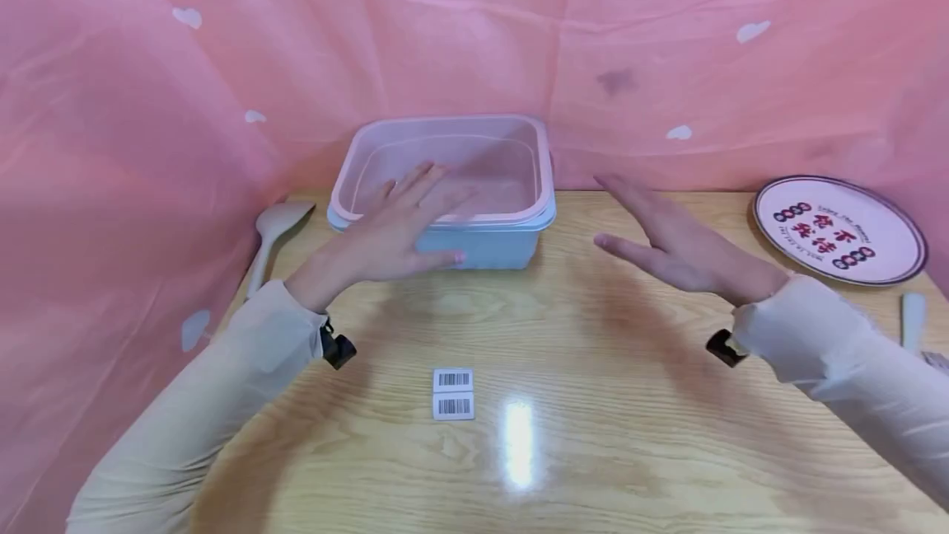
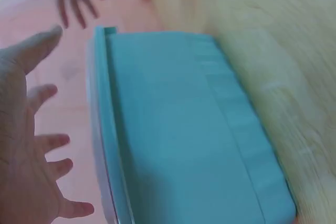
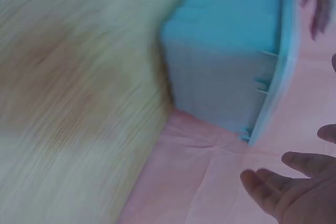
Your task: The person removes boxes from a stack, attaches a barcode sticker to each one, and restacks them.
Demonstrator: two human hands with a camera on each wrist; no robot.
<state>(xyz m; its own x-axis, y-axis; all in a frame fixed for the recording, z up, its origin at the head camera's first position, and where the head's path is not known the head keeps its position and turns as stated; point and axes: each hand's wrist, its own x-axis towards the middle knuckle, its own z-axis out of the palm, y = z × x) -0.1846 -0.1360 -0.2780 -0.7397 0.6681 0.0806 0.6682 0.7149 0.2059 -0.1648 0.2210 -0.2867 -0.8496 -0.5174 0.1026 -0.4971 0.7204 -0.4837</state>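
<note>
Spoon [image 1: 274,225] left of lidded box [image 1: 485,250]; plate [image 1: 840,229] right; hands [image 1: 389,233] open.

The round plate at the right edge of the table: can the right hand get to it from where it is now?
Probably yes. The right hand hovers open over bare table, and nothing stands between it and the plate.
</note>
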